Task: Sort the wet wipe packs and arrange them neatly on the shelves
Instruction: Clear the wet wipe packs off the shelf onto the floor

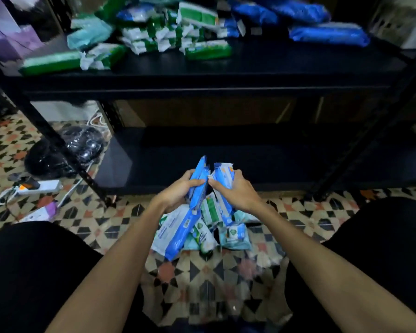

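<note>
- Centrally, just above the middle of the frame, both hands meet in front of the lower shelf (262, 162) of a black rack.
- The left hand (178, 191) grips a blue pack (198, 181) held on edge, its top end pointing up; thumb and fingers curl round it.
- The right hand (235, 192) grips a white-and-blue pack (222, 175), also upright, fingers wrapped over its far side.
- The two held packs stand just beside each other, the thumbs nearly touching between them.
- Below the hands, a loose heap of packs (202, 229) lies on the patterned tiled floor (209, 275): blue, white, green-and-white and pale teal ones, overlapping at odd angles.
- A long blue pack (181, 234) leans across the left side of that heap.
- On the upper shelf (250, 68), across the top of the frame, green-and-white packs (159, 37) are piled at the centre, teal ones to their left, and dark blue packs (329, 34) lie at the upper right.
- Purple boxes (7, 37) sit in the upper left corner, blurred.
- At the left, on the floor, lie a black plastic bag (65, 152) and a white power strip (41, 186) with cables.
- Dark-clothed knees fill the lower left and lower right corners.
</note>
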